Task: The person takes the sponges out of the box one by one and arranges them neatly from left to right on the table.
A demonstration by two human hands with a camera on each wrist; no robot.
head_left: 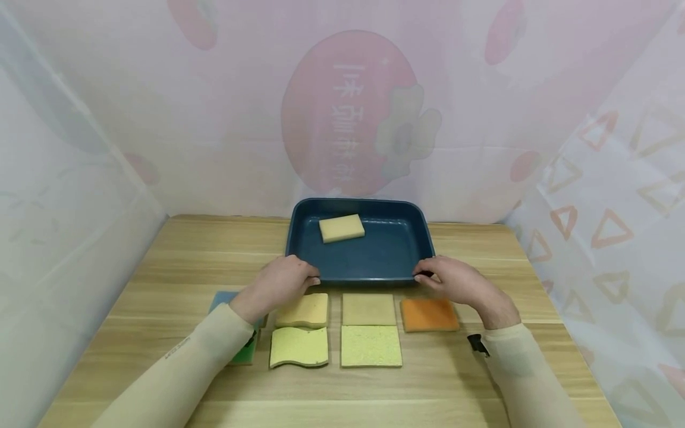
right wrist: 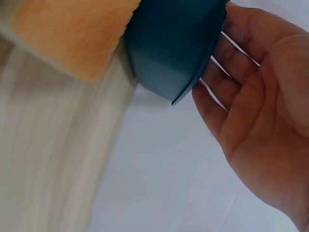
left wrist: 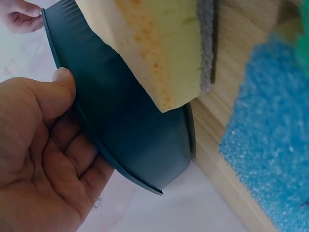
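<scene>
Two rows of sponges lie closest to you on the wooden table [head_left: 160,261]: in the near row a wavy-edged pale green sponge [head_left: 299,347] and a square pale green sponge [head_left: 371,346] just beside it, and behind them a wavy yellow sponge [head_left: 304,310], a tan square sponge [head_left: 368,309] and an orange sponge [head_left: 429,314]. Under your left forearm, a blue sponge [head_left: 220,299] and a green sponge [head_left: 245,354] show only in part. Just beyond the sponges your two hands sit on the near corners of a dark blue tray [head_left: 407,208]. Your left hand [head_left: 280,284] holds the near left corner, thumb lying along the rim and fingers loosely curled beneath the lip, as the left wrist view shows. Your right hand [head_left: 455,282] meets the near right corner; in the right wrist view its fingers [right wrist: 227,92] are nearly straight and slightly spread, their tips touching the underside of the rim rather than wrapping it. The tray rests on the table towards its far edge, centred before you. Inside it, near the back left, lies one pale yellow sponge [head_left: 342,227]. Behind the table hangs a translucent curtain [head_left: 481,119] printed with pink shapes.
</scene>
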